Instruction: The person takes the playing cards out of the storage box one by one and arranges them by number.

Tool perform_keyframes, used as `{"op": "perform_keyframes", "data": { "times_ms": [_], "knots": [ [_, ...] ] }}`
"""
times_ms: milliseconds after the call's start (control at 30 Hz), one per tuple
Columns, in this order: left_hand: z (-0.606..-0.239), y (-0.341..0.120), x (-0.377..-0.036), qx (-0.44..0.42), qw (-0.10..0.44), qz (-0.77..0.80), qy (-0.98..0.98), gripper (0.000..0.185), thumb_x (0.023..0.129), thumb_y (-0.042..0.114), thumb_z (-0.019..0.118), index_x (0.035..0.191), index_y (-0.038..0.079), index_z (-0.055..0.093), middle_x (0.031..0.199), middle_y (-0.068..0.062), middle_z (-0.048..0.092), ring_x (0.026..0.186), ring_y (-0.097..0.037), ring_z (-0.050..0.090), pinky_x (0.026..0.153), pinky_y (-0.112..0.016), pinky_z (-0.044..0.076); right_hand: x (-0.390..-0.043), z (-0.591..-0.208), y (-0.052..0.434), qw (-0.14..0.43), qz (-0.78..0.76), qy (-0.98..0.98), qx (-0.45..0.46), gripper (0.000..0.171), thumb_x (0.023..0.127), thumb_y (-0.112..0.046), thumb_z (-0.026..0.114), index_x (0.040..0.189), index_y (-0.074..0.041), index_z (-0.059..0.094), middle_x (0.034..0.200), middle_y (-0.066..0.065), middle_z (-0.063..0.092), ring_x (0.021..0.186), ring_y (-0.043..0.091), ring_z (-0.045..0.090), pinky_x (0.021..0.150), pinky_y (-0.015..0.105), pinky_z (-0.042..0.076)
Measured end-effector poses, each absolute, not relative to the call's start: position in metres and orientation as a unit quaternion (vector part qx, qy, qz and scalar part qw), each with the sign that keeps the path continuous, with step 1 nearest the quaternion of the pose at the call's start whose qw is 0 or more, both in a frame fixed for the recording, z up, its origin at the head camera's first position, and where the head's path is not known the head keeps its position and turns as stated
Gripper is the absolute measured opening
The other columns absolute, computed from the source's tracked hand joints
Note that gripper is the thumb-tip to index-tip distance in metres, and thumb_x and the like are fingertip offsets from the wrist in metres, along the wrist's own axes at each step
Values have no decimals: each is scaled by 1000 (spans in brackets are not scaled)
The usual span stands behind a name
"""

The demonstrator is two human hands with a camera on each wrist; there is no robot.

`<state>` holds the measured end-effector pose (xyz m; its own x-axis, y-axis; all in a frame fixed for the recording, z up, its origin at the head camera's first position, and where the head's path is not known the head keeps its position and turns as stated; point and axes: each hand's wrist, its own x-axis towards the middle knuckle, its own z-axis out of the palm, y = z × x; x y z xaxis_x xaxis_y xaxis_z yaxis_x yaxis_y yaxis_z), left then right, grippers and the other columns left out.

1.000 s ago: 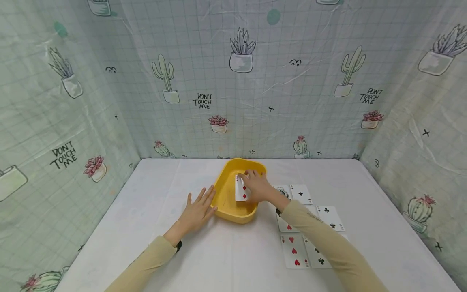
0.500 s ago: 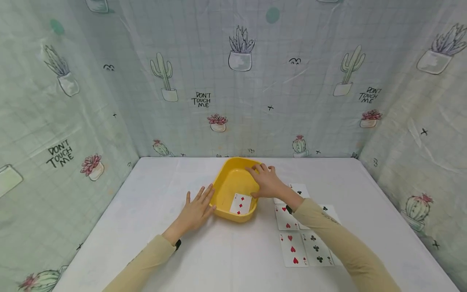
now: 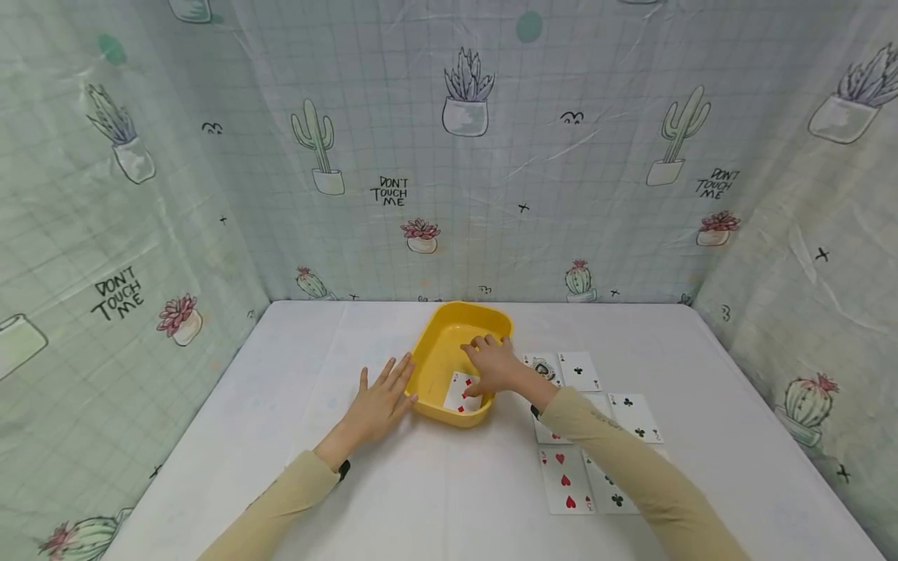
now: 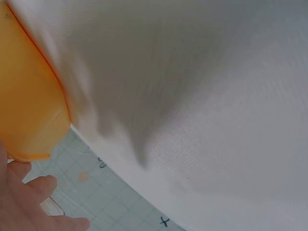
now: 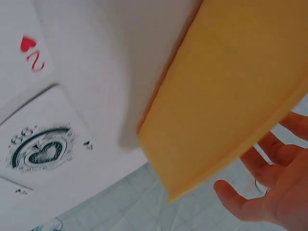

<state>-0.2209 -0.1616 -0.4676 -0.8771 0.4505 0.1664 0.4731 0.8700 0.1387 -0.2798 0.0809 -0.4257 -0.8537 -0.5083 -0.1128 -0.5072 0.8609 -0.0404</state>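
A yellow plastic bin (image 3: 436, 362) stands near the back of the white table, with a three of diamonds (image 3: 459, 393) lying face up on its floor. Flat against the bin's left rim rests my left hand (image 3: 375, 407), its fingers straight and spread. My right hand (image 3: 493, 365) hovers over the right side of the bin, fingers loosely bent, holding nothing. Its thumb covers part of the card in the head view; whether it touches the card I cannot tell. In the right wrist view the right hand's fingers (image 5: 281, 180) reach over the bin's rim.
Face-up playing cards lie in rows to the right of the bin: an ace of spades (image 3: 542, 368), an ace of clubs (image 3: 579, 372), a two of clubs (image 3: 634, 418), a three of hearts (image 3: 567, 481) and others. My right forearm partly covers them. A patterned curtain (image 3: 477, 234) encloses the table.
The three of diamonds left my right hand and lay down in the bin. That hand moved out to the right rim, then back left over the bin. My left hand stayed put.
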Motion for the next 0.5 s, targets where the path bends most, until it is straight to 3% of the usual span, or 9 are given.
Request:
{"op": "perform_keyframes", "data": {
  "times_ms": [267, 500],
  "knots": [
    [-463, -161, -218, -239, 56, -96, -965, 59, 94, 44, 34, 143, 12, 22, 151, -1, 14, 136, -31, 20, 99, -68, 14, -270, -437, 65, 79, 20, 956, -280, 88, 66, -58, 68, 134, -11, 39, 127, 10, 45, 117, 30, 39, 98, 56, 25],
    [-463, -161, -217, -239, 66, -90, -965, 59, 94, 43, 36, 142, 12, 23, 151, -2, 16, 136, -31, 21, 98, -68, 16, -266, -439, 58, 107, 42, 957, -267, 85, 69, -52, 69, 135, -9, 38, 126, 12, 47, 118, 30, 39, 100, 57, 24]
  ]
}}
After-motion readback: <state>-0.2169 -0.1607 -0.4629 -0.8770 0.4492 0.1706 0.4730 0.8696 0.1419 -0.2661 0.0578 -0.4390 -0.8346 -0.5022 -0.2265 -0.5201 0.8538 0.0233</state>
